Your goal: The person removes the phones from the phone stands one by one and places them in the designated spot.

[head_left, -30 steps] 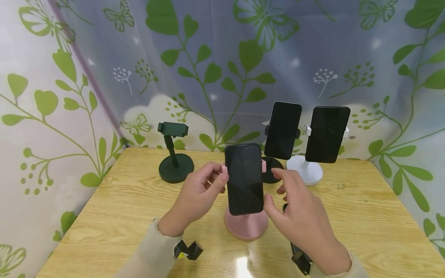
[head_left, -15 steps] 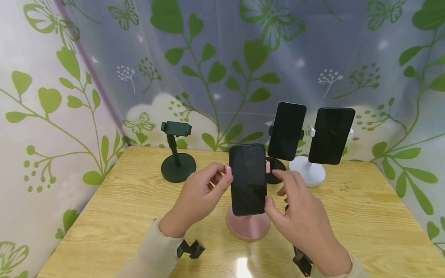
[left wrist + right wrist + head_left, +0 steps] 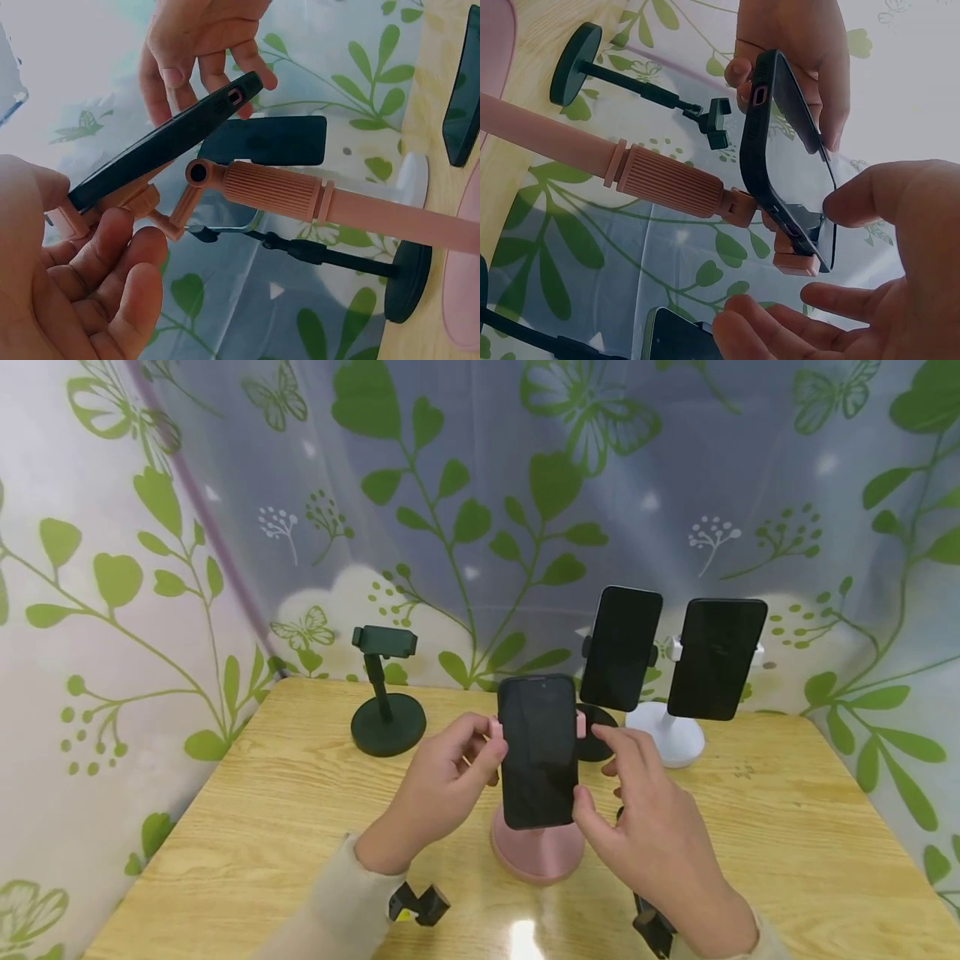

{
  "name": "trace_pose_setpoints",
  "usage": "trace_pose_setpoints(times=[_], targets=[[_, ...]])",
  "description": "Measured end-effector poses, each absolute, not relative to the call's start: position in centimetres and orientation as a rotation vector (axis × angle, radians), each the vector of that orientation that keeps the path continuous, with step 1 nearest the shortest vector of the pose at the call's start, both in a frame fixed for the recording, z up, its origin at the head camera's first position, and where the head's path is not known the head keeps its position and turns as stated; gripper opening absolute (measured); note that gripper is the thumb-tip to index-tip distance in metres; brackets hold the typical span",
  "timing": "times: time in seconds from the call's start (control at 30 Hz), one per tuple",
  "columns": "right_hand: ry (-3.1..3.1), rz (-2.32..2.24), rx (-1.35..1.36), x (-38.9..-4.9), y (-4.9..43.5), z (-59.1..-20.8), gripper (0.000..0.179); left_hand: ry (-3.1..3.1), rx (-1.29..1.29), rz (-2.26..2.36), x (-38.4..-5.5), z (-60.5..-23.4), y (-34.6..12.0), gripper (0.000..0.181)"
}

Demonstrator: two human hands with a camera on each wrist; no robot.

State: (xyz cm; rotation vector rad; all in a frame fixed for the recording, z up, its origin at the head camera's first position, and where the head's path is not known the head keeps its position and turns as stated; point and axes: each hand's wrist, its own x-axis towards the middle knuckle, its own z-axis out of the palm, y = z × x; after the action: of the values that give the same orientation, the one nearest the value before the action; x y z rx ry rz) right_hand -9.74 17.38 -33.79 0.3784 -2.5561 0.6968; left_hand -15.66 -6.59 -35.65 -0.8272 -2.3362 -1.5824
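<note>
The person's left grip (image 3: 438, 789) was narrow, thumb and fingers pinching one end of the pink clamp (image 3: 71, 221); the right grip (image 3: 656, 827) was wide, thumb touching the phone (image 3: 538, 752) and fingers loosely spread. The phone sat between the two grips, tilted in the clamp above the pink stand (image 3: 538, 860). I judged that an outward tug from the left grip could loosen the clamp and let the phone slide, while a hard push from the right thumb might turn the joint or rock the base.

The table (image 3: 247, 827) was pale grained wood, glaring nearest the person. Beyond the left grip stood a green stand (image 3: 385, 727); beyond the right, a black stand (image 3: 595, 745) and white stand (image 3: 667, 742) each held another phone. Behind everything hung cloth (image 3: 480, 443) printed with leaves and butterflies.
</note>
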Motion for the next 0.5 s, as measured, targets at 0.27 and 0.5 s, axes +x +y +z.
trace_pose_setpoints(times=[0.27,0.5], targets=[[-2.564,0.704,0.381,-9.8,17.4,-33.7,0.059,-2.291,-0.831,-1.673,-16.2,-35.3,-6.5,0.008],[-2.451,0.673,0.423,-10.1,16.4,-34.7,0.081,-2.309,-0.849,-1.669,-16.4,-35.0,-6.6,0.01]])
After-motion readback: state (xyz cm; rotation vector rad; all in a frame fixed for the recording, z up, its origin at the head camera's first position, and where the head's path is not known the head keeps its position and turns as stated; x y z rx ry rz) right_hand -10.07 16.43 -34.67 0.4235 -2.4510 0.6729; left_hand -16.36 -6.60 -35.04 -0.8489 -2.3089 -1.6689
